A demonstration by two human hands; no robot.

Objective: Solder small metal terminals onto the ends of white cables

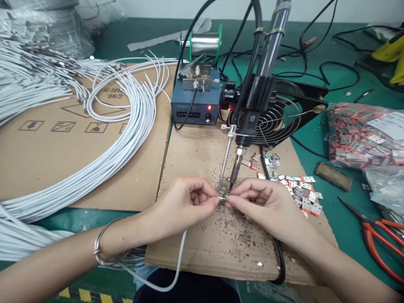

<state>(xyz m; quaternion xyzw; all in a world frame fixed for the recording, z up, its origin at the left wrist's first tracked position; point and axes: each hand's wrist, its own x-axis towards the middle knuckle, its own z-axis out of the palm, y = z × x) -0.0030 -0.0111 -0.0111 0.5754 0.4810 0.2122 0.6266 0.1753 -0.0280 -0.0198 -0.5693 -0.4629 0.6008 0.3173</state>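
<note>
My left hand pinches the end of a white cable between thumb and forefinger. The cable runs from under that hand down in a loop towards my lap. Facing it, my right hand is closed in a pinch; what lies between its fingertips is too small and covered to name. Both sets of fingertips nearly meet just below the tip of a soldering iron, held nose down in a stand. Beside the iron, a thin metal feed tube bends towards its tip. Dark specks litter the cardboard under my hands.
Loose USB plugs lie right, near a brown sponge, red-handled pliers and a bag of plugs. Behind stand a blue solder feeder, a solder spool and a fan. Bundled white cables lie left.
</note>
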